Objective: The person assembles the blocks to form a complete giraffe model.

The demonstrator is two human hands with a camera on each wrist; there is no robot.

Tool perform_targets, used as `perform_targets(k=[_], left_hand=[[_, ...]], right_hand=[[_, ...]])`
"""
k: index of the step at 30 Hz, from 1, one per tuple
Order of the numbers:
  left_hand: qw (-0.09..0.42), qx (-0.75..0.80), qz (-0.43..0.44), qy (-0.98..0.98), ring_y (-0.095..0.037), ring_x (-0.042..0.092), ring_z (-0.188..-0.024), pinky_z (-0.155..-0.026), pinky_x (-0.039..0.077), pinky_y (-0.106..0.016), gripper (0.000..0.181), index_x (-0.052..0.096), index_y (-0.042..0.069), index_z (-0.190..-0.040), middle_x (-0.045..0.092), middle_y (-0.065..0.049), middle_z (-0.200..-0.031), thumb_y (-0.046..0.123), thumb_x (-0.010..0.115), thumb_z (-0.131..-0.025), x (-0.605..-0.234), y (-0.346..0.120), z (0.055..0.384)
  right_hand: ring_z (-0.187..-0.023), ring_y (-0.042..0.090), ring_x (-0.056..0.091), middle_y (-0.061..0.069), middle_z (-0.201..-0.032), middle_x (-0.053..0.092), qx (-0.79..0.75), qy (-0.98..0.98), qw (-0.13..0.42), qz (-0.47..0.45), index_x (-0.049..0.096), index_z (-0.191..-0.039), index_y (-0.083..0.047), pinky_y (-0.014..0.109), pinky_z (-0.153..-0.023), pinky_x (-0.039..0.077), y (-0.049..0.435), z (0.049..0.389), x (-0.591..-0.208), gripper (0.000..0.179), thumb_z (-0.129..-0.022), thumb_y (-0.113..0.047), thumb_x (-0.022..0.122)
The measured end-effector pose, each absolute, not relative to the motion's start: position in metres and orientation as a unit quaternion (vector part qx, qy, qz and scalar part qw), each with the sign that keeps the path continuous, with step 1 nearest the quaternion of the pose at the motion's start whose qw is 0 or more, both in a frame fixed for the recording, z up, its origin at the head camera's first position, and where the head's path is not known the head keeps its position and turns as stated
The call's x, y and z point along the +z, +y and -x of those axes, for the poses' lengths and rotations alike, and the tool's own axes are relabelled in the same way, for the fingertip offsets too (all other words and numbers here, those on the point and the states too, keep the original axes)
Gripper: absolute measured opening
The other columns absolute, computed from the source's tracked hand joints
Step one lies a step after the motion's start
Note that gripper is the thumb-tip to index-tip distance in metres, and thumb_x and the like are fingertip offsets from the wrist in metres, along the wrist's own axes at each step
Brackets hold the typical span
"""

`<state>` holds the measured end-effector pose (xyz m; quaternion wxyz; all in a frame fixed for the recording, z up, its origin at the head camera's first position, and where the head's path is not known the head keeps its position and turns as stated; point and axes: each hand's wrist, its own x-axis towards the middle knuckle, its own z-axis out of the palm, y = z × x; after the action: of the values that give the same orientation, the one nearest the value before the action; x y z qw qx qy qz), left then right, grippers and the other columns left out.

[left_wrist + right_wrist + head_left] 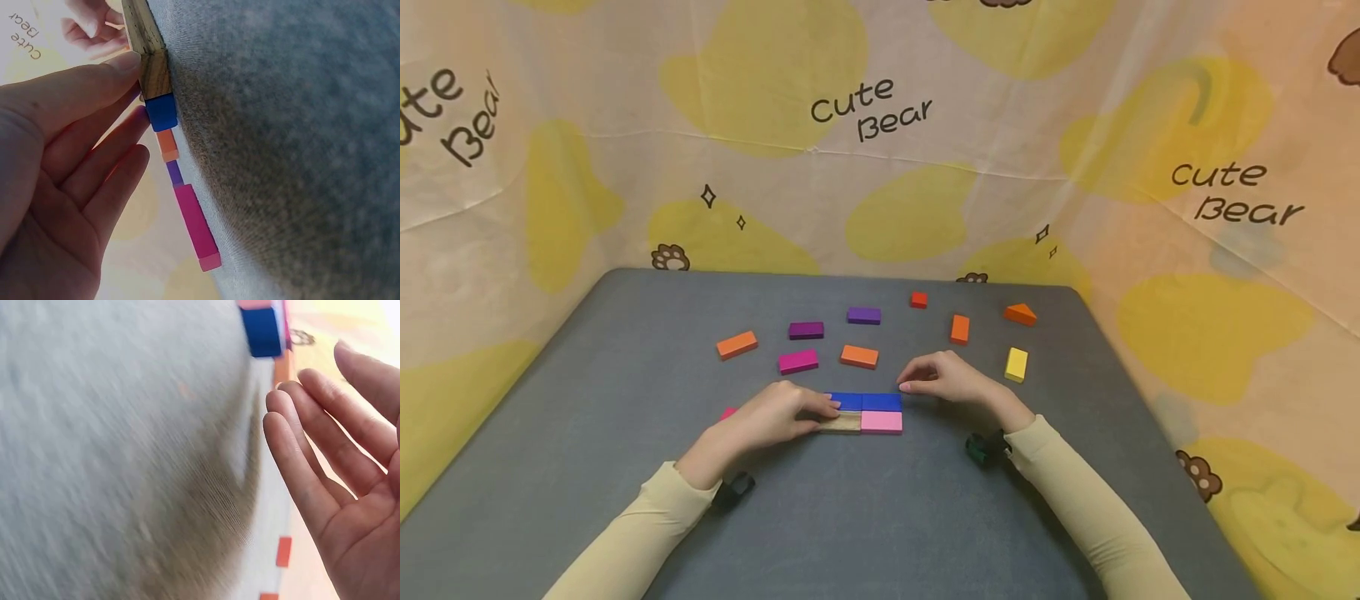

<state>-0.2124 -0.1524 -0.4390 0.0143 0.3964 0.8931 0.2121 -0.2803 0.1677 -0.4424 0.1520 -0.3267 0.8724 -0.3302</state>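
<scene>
On the grey table (865,517), centred in front of the person, four rectangular blocks lie together in a flat two-by-two group: a left blue block (850,400) and a right blue block (882,402) along the far side, with a natural wood block (844,424) and a light pink block (882,422) along the near side. The left hand (777,412) is at the group's left end, its thumb tip touching the natural wood block and its index fingertip near the seam with the left blue block; in the left wrist view its other fingers extend loosely, spread from the thumb rather than wrapped around anything. The right hand (952,379) hovers just beside the far right corner of the right blue block, empty, its fingers lightly bent and its thumb apart from them in the right wrist view. Beyond the group lie a magenta block (798,362), a middle orange block (859,357), a left orange block (737,345), a dark purple block (806,331), a violet block (864,316) and a small red block (919,300). Farther right are an upright-looking orange block (960,329), an orange triangular block (1021,314) and a yellow block (1017,365). A reddish-pink block (727,413) shows partly behind the left wrist.
</scene>
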Motion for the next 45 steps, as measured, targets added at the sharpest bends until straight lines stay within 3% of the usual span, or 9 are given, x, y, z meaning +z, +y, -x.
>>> perform_targets(k=[5,14,27,37,45], left_hand=[[0.012,0.214,-0.4,0.891,-0.012,0.063,-0.112,-0.091,0.051,-0.037,0.028,0.073,0.023,-0.11,0.068,0.007,-0.117,0.015,0.073,-0.083,-0.44,-0.153,0.212],[0.013,0.217,-0.401,0.89,-0.012,0.063,-0.112,-0.091,0.051,-0.037,0.028,0.073,0.022,-0.11,0.068,0.006,-0.116,0.015,0.072,-0.083,-0.44,-0.153,0.213],[0.015,0.213,-0.4,0.891,-0.012,0.063,-0.112,-0.091,0.051,-0.037,0.028,0.073,0.023,-0.11,0.068,0.006,-0.117,0.016,0.072,-0.083,-0.439,-0.155,0.213],[0.017,0.216,-0.403,0.889,-0.011,0.063,-0.112,-0.091,0.052,-0.036,0.028,0.073,0.024,-0.11,0.067,0.008,-0.117,0.016,0.072,-0.084,-0.441,-0.154,0.214],[0.021,0.218,-0.4,0.89,-0.01,0.062,-0.112,-0.091,0.051,-0.035,0.028,0.073,0.025,-0.11,0.067,0.009,-0.118,0.017,0.072,-0.084,-0.442,-0.155,0.215]], right_hand=[[-0.097,0.008,0.061,-0.012,-0.102,0.068,-0.338,0.883,0.133,0.299,0.071,-0.11,-0.018,0.034,-0.092,0.05,0.181,0.283,-0.432,0.031,-0.088,-0.039,0.066],[-0.096,0.01,0.063,-0.008,-0.102,0.07,-0.35,0.888,0.097,0.28,0.071,-0.108,-0.015,0.037,-0.091,0.051,0.196,0.289,-0.421,0.033,-0.086,-0.039,0.068],[-0.103,0.016,0.062,-0.002,-0.108,0.069,-0.364,0.879,0.121,0.284,0.069,-0.112,-0.012,0.039,-0.095,0.048,0.179,0.321,-0.423,0.036,-0.086,-0.036,0.069],[-0.095,0.01,0.066,-0.002,-0.104,0.071,-0.363,0.875,0.135,0.291,0.069,-0.11,-0.009,0.03,-0.089,0.052,0.147,0.341,-0.431,0.036,-0.081,-0.029,0.075],[-0.1,0.017,0.067,0.006,-0.112,0.068,-0.378,0.861,0.158,0.302,0.066,-0.114,-0.006,0.031,-0.088,0.053,0.126,0.352,-0.439,0.04,-0.079,-0.021,0.077]])
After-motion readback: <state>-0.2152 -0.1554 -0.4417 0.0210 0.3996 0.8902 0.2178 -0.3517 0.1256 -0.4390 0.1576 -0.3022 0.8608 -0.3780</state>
